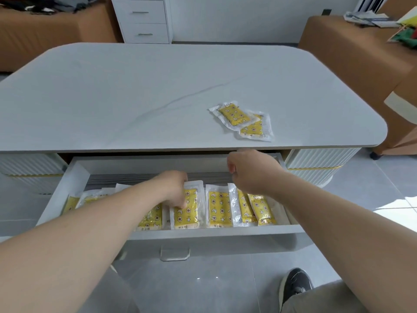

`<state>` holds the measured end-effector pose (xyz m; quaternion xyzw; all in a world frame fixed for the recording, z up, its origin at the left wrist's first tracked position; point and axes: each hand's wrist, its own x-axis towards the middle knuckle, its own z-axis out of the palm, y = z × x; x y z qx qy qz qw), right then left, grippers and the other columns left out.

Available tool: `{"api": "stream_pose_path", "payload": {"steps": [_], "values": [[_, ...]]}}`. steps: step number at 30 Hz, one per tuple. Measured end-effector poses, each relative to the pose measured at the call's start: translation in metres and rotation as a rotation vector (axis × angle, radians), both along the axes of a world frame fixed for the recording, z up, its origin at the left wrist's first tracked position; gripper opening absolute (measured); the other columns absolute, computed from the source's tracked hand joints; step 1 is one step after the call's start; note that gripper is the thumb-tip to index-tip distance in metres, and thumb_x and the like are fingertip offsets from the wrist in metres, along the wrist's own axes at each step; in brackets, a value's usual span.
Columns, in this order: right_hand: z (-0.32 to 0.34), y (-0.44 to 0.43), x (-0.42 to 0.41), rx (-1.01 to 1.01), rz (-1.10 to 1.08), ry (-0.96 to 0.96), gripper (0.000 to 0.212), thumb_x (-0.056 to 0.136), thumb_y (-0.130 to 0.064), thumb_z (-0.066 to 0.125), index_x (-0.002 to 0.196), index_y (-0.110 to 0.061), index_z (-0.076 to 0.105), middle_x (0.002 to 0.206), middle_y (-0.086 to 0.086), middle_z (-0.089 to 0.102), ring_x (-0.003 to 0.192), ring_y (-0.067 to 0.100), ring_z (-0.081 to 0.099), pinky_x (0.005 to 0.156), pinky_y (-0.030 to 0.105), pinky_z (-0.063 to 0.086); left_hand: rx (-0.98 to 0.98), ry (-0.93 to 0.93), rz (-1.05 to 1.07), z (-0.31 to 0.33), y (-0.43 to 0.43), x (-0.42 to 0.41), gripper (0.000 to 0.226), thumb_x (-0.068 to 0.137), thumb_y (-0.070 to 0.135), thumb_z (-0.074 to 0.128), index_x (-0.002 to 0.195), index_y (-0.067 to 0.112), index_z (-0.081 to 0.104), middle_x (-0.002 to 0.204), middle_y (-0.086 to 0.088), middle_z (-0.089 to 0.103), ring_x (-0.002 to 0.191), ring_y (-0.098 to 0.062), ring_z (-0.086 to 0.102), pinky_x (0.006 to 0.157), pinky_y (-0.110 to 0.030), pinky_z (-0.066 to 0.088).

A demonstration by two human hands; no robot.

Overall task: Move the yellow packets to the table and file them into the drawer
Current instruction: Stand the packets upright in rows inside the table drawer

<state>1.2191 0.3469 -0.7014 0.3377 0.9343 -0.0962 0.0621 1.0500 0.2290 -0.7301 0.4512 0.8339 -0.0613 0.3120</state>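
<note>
Both forearms bare, reaching fwd & down. Left grip (pixel 174 188) palm down, wrist bent, fingers curled down, pinching top of a yellow packet (pixel 187 213). Right grip (pixel 252 170) higher & further fwd, back of hand up, fingers curled under in loose fist, thumb on its left side

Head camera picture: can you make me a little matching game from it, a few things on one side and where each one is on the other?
1 left hand
2 right hand
3 two loose packets
4 shoe

A on the floor
B on the table
C over the right end of the drawer
D gripping a packet inside the drawer

Pairs: 1-D, 2-C, 3-B, 4-A.
</note>
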Motion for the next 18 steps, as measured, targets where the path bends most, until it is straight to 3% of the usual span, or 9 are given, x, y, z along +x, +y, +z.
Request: {"api": "stream_pose_path", "payload": {"steps": [2, 4, 7, 9, 12, 15, 18], "values": [[0.008, -0.004, -0.003, 0.038, 0.003, 0.100, 0.016, 0.088, -0.013, 0.052, 0.097, -0.024, 0.059, 0.099, -0.005, 0.057, 0.085, 0.019, 0.059, 0.069, 0.034, 0.054, -0.008, 0.084, -0.078, -0.003, -0.003, -0.002, 0.073, 0.083, 0.037, 0.079, 0.145, 0.022, 0.043, 0.124, 0.000, 0.060, 0.099, -0.021, 0.062, 0.077, -0.030, 0.053], [0.015, -0.002, -0.005, 0.067, -0.024, 0.195, 0.012, 0.088, -0.014, 0.052, 0.095, -0.022, 0.057, 0.100, -0.004, 0.055, 0.087, 0.020, 0.057, 0.067, 0.033, 0.048, 0.008, 0.238, -0.168, -0.004, -0.005, -0.003, 0.075, 0.079, 0.051, 0.077, 0.141, 0.024, 0.046, 0.129, -0.001, 0.056, 0.111, -0.022, 0.057, 0.091, -0.035, 0.051], [0.016, 0.008, -0.007, 0.128, -0.111, 0.296, 0.019, 0.089, -0.018, 0.055, 0.107, -0.019, 0.058, 0.115, 0.002, 0.052, 0.106, 0.025, 0.050, 0.078, 0.033, 0.040, 0.034, 0.406, -0.259, -0.005, -0.005, -0.004, 0.081, 0.073, 0.064, 0.076, 0.138, 0.026, 0.046, 0.135, -0.004, 0.050, 0.125, -0.026, 0.048, 0.102, -0.040, 0.042], [0.013, 0.018, -0.009, 0.190, -0.181, 0.340, 0.036, 0.090, -0.026, 0.058, 0.125, -0.018, 0.054, 0.130, 0.008, 0.047, 0.122, 0.031, 0.042, 0.095, 0.038, 0.038, 0.037, 0.378, -0.248, -0.002, -0.005, -0.001, 0.078, 0.075, 0.059, 0.078, 0.138, 0.024, 0.047, 0.134, -0.005, 0.050, 0.123, -0.026, 0.049, 0.100, -0.039, 0.044], [0.006, 0.033, -0.009, 0.178, -0.268, 0.256, 0.070, 0.096, -0.058, 0.049, 0.153, -0.023, 0.029, 0.158, 0.020, 0.023, 0.148, 0.040, 0.018, 0.117, 0.051, 0.023, 0.112, 0.282, -0.179, 0.011, -0.002, 0.003, 0.066, 0.079, 0.048, 0.078, 0.134, 0.021, 0.052, 0.128, -0.003, 0.055, 0.116, -0.025, 0.056, 0.092, -0.037, 0.050], [0.001, 0.046, -0.010, 0.084, -0.299, 0.137, 0.089, 0.092, -0.079, 0.028, 0.161, -0.029, 0.003, 0.167, 0.022, -0.001, 0.155, 0.041, -0.005, 0.122, 0.057, 0.005, 0.252, 0.124, -0.084, 0.028, 0.001, 0.005, 0.054, 0.086, 0.044, 0.074, 0.131, 0.021, 0.056, 0.121, 0.002, 0.060, 0.109, -0.021, 0.059, 0.090, -0.037, 0.054], [0.001, 0.048, -0.015, 0.006, -0.273, 0.048, 0.093, 0.087, -0.085, 0.016, 0.161, -0.033, -0.001, 0.168, 0.021, -0.005, 0.155, 0.038, -0.009, 0.122, 0.058, -0.001, 0.426, 0.063, -0.023, 0.041, 0.000, 0.004, 0.040, 0.089, 0.041, 0.071, 0.123, 0.024, 0.060, 0.112, 0.006, 0.064, 0.102, -0.017, 0.061, 0.089, -0.036, 0.054]]}}
